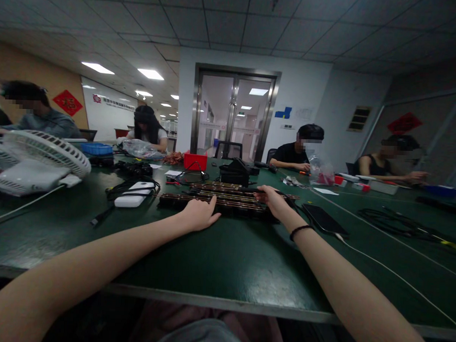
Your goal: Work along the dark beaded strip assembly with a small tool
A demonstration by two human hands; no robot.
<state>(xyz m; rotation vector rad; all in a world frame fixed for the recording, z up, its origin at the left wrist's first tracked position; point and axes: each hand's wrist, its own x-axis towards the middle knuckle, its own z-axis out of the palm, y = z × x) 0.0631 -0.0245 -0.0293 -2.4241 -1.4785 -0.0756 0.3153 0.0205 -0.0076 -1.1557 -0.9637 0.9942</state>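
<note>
Left hand (198, 215) has its thumb and index finger spread at the thin strips (230, 200), which lie in rows at twelve o'clock. Right hand (271, 198) pinches a dark stick (249, 190) above them. Which strips are finished and which are left, I cannot tell. One phone (324, 220) lies at two o'clock.

glossy green tabletop (225, 260), smooth white plastic power bank (133, 196), metal-framed glass doors (235, 111), crinkled clear plastic bag (139, 148)
</note>
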